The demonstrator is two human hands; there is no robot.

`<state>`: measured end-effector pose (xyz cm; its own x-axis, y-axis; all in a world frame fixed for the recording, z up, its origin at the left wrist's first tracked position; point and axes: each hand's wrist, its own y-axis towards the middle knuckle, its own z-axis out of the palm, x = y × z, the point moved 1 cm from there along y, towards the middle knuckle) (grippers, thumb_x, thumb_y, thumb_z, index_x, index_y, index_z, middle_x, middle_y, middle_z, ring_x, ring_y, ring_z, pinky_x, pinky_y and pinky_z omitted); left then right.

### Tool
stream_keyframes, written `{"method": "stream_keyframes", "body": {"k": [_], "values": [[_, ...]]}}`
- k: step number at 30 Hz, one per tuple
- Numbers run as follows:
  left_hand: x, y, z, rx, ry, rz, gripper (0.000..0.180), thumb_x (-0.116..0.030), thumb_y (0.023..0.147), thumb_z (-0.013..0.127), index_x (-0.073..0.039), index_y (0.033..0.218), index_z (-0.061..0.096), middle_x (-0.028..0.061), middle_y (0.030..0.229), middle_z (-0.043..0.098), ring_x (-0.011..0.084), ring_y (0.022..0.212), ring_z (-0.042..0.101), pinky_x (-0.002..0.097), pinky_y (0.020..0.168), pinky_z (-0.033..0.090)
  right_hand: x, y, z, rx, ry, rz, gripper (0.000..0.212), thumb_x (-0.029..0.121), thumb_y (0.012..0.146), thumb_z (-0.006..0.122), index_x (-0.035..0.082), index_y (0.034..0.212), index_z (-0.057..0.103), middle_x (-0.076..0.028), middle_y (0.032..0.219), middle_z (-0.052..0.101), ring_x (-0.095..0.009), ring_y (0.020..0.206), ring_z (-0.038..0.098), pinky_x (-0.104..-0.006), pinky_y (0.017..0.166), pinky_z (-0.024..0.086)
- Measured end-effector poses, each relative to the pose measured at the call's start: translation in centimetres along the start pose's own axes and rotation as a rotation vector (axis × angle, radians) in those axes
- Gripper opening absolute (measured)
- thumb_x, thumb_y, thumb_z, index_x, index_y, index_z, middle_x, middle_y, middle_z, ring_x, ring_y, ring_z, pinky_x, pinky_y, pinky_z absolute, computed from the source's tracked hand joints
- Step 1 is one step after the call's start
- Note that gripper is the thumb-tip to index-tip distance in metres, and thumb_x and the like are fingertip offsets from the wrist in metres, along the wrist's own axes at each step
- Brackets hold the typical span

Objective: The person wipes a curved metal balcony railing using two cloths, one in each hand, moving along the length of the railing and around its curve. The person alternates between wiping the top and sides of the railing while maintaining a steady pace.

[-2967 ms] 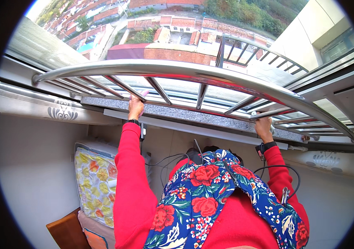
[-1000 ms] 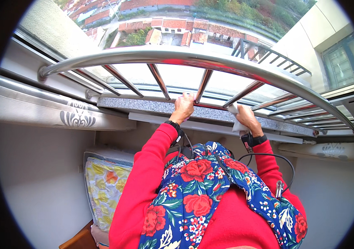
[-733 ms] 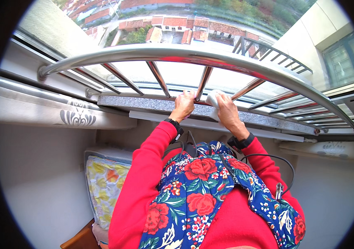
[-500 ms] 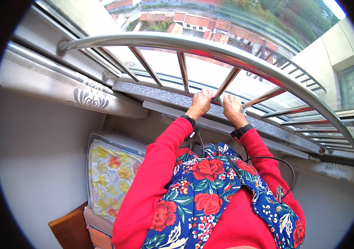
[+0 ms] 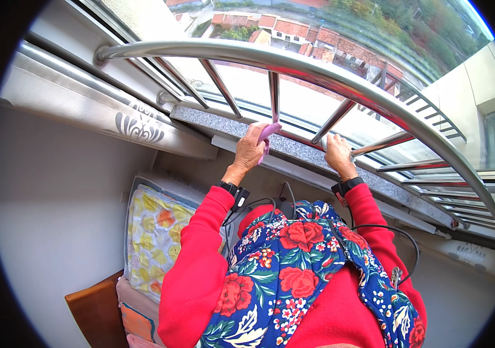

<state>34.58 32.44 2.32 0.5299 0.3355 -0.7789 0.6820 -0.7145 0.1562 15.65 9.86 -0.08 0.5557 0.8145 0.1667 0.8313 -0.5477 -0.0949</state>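
Pinched in my left hand (image 5: 250, 148) is a purple cloth (image 5: 269, 132), folded and sticking out past the fingers. That hand hovers just on my side of the speckled grey window sill (image 5: 201, 119), near the foot of an upright bar. My right hand (image 5: 339, 155) is closed at the sill, between the lower ends of two bars of the metal railing (image 5: 270, 55). A little of something pale shows at its edge; the fingers hide what it is.
The curved railing stands between me and the window glass, with rooftops far below. A patterned curtain (image 5: 137, 127) is gathered at the left. Below it lie a yellow floral cushion (image 5: 155, 232) and a brown wooden panel (image 5: 94, 313). Black cables (image 5: 412, 249) loop around my arms.
My left hand has come away from the sill, back toward me and to the left, bringing the purple cloth into sight. My right hand stays by the bars.
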Motion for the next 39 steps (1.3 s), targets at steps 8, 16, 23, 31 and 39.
{"method": "stream_keyframes", "body": {"k": [8,16,23,31,39], "values": [[3.3,5.6,1.1,-0.051,0.466,-0.221,0.027,-0.011,0.087,0.053,-0.009,0.114,0.054,0.0152,0.115,0.057,0.0426,0.091,0.064,0.0535,0.077,0.052,0.1,0.2,0.4,-0.013,-0.031,0.016,0.032,0.003,0.075,0.061,0.005,0.108,0.059,-0.016,0.106,0.060,-0.037,0.101,0.059,-0.0494,0.082,0.048],[2.3,8.1,0.7,0.305,0.280,-0.119,0.034,-0.008,0.088,0.048,-0.013,0.115,0.067,0.0151,0.087,0.067,0.0257,0.071,0.066,0.0395,0.066,0.052,-0.3,-0.3,0.9,-0.114,-0.006,-0.012,0.026,0.004,0.075,0.061,0.006,0.101,0.061,-0.015,0.102,0.061,-0.035,0.098,0.058,-0.0492,0.080,0.046],[1.1,4.9,-1.4,0.244,0.075,0.013,0.044,0.003,0.076,0.048,-0.005,0.116,0.064,0.0179,0.095,0.068,0.0253,0.092,0.069,0.0352,0.080,0.054,-0.5,-0.2,1.3,-0.105,0.014,-0.010,0.027,0.005,0.075,0.059,0.006,0.103,0.060,-0.015,0.102,0.060,-0.035,0.098,0.058,-0.0501,0.081,0.045],[-3.7,2.1,4.4,0.425,-0.030,0.124,0.038,-0.005,0.078,0.053,-0.005,0.116,0.061,0.0193,0.104,0.065,0.0400,0.100,0.062,0.0443,0.088,0.050,0.0,-0.1,1.0,-0.093,-0.007,0.002,0.030,0.004,0.073,0.062,0.007,0.103,0.060,-0.015,0.102,0.059,-0.035,0.100,0.058,-0.0492,0.082,0.044],[-3.2,6.1,11.0,0.200,0.594,0.123,0.018,-0.019,0.089,0.055,-0.007,0.100,0.064,0.0185,0.093,0.062,0.0386,0.082,0.066,0.0512,0.072,0.053,-0.1,-0.3,0.3,0.022,0.006,0.018,0.041,0.004,0.079,0.057,0.004,0.120,0.057,-0.015,0.113,0.059,-0.035,0.108,0.056,-0.0487,0.088,0.043]]}}
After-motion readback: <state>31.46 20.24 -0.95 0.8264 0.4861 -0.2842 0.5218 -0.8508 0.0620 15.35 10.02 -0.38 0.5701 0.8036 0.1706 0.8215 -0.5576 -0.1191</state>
